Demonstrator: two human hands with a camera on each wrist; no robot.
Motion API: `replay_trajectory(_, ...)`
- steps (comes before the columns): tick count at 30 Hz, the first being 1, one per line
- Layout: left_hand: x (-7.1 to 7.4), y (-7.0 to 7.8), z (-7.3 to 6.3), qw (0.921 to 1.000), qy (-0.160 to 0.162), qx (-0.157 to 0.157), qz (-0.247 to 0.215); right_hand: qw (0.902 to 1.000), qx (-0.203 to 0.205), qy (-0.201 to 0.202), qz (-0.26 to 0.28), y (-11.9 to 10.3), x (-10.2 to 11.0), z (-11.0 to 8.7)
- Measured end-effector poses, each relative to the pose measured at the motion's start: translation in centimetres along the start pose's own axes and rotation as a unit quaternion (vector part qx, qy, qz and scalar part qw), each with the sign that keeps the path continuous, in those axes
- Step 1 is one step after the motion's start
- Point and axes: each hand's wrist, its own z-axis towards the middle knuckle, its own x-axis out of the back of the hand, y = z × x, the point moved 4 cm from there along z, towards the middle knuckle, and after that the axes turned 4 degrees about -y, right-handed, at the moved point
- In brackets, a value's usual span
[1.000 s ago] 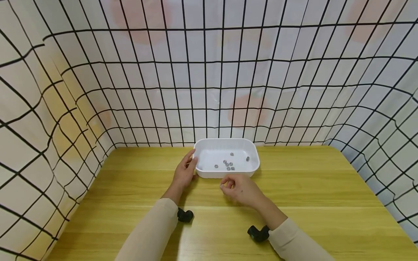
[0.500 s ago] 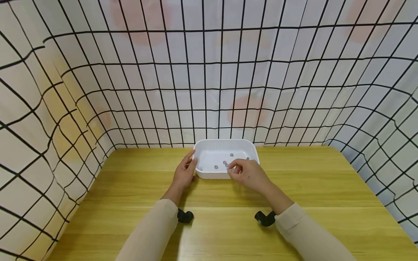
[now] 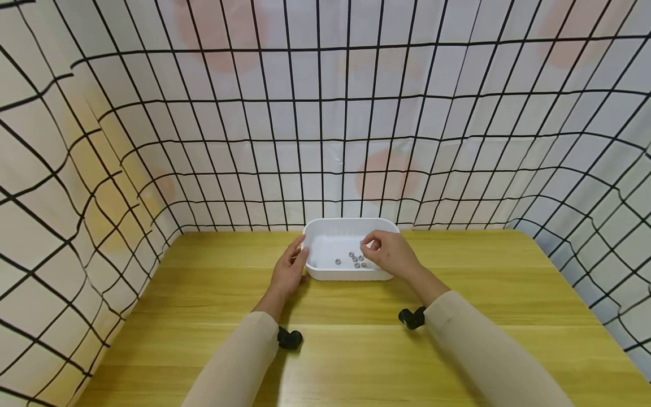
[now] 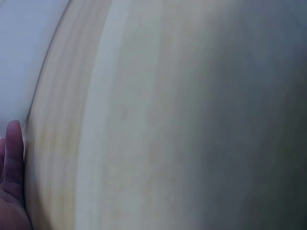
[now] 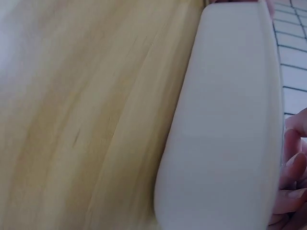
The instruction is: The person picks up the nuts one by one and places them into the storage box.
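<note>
A white plastic tray (image 3: 351, 275) stands on the wooden table with several small silvery nuts (image 3: 355, 259) inside. My left hand (image 3: 289, 270) rests against its left end, thumb and fingers fairly straight along the wall. A straight finger (image 4: 14, 158) shows beside the tray's side in the left wrist view. Over the tray's right half is my right hand (image 3: 391, 252), thumb and forefinger pinched together at a small silvery nut (image 3: 361, 243). In the right wrist view the curled fingers (image 5: 293, 167) show past the tray's outer wall (image 5: 220, 120), which hides the nuts.
The wooden table (image 3: 346, 350) stretches around the tray. Behind it and at both sides hangs a white curtain with a black grid (image 3: 330, 118). Black wrist devices (image 3: 412, 318) jut out at both sleeve cuffs.
My right hand has moved from in front of the tray, up over its front wall, to its right half, fingertips still pinched. The left hand and the tray have stayed in place.
</note>
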Motion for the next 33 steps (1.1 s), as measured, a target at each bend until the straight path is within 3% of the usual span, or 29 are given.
replay_trajectory(10,-0.2,0.1,0.1,0.9999,-0.005,-0.008,-0.007,0.9998,-0.003,0.014,-0.013,1.5,-0.1,1.7)
replay_trajectory(33,0.1,-0.1,0.2,1.0,0.003,0.004,0.004,0.9994,-0.024,0.023,-0.002,1.5,-0.2,2.5)
